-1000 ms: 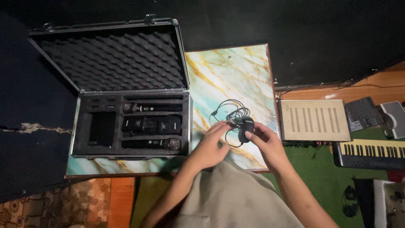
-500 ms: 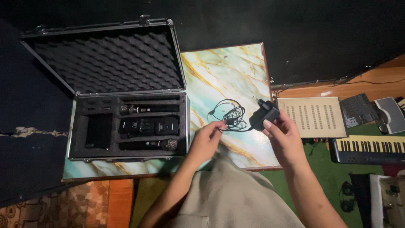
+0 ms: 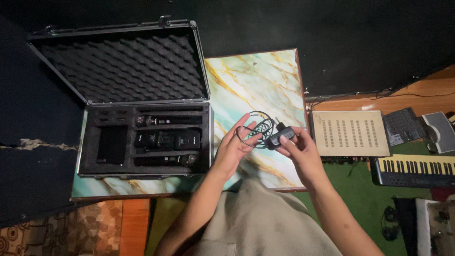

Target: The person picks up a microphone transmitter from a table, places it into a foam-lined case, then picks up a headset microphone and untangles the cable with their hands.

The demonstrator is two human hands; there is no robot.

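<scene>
Holding steady over the marbled table top (image 3: 265, 80), the right hand (image 3: 301, 154) has its fingers closed round a small black power adapter (image 3: 280, 137), just above the table's right half. Left hand (image 3: 234, 147) is half open, fingers spread, with the adapter's thin black cable (image 3: 256, 128) looped loosely in a coil against its fingertips; whether it truly pinches the wire I cannot tell. So, as I judge it: the cable is gathered into loops but not tied or put away, and adapter and coil remain in the air, outside the case.

Left of the hands lies one open black foam-lined case (image 3: 142, 137), lid propped back on the far side. Counting inside: two handheld microphones (image 3: 163, 121), one in the far slot and one in the near, one black receiver unit (image 3: 166, 140) between them, and one square pocket at the left that looks empty. Right of the table sit one beige vented box (image 3: 350, 133) and one keyboard (image 3: 414, 168).
</scene>
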